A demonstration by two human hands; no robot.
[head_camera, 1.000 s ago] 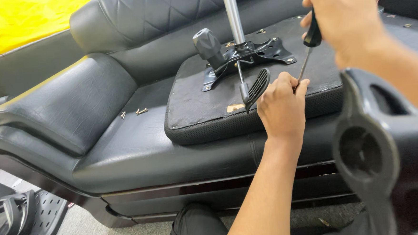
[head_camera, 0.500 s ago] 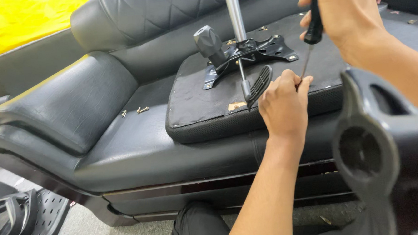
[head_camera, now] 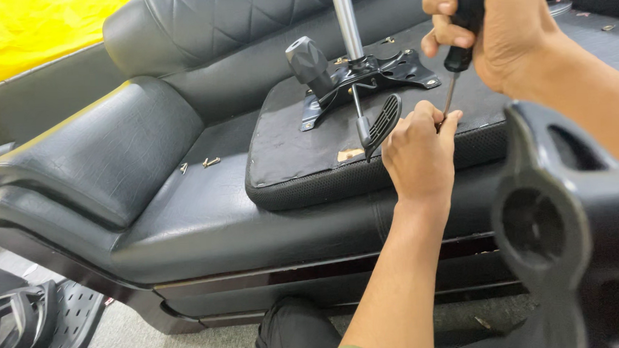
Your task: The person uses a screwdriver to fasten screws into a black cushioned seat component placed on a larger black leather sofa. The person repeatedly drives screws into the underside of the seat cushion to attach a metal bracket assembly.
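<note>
Room: your seat cushion (head_camera: 301, 153) lies upside down on the black sofa (head_camera: 185, 223), its near edge at the sofa's front; bare sofa lies left.
Screwdriver (head_camera: 458, 39): black handle, thin shaft, upright over the cushion's near right edge.
Right hand (head_camera: 499, 30): fingers clenched round the handle.
Left hand (head_camera: 418, 154): fingers pinched at the tip.

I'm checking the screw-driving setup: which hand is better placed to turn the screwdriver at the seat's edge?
The right hand. It already grips the black screwdriver handle from above, shaft pointing down at the seat cushion. The left hand has its fingers pinched around the tip, probably steadying it.
</note>
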